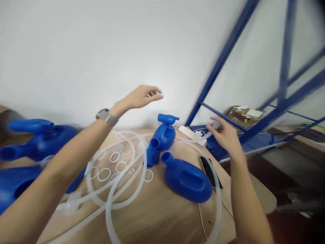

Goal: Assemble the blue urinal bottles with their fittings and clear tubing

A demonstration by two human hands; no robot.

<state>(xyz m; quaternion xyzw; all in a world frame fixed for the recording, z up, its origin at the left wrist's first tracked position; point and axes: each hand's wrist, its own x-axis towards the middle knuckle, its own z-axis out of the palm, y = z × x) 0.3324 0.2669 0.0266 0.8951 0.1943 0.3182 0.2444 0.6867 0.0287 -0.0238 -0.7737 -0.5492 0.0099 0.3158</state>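
Note:
My left hand is raised in front of the wall, its fingers apart and nothing in them. At the right, the thumb and fingers of my right hand close around a whitish translucent piece, which looks like a tube end; blur hides its exact shape. Below my hands, a blue plastic bottle with a grip hollow lies on its side. Another blue bottle stands behind it, with a small blue spouted part on top. Long translucent hoses loop across the table between my arms.
Several white rings lie on the brown table. More blue bottles are at the left. A dark phone and white power strip lie at the right, beside a blue metal frame. Behind is a cardboard box.

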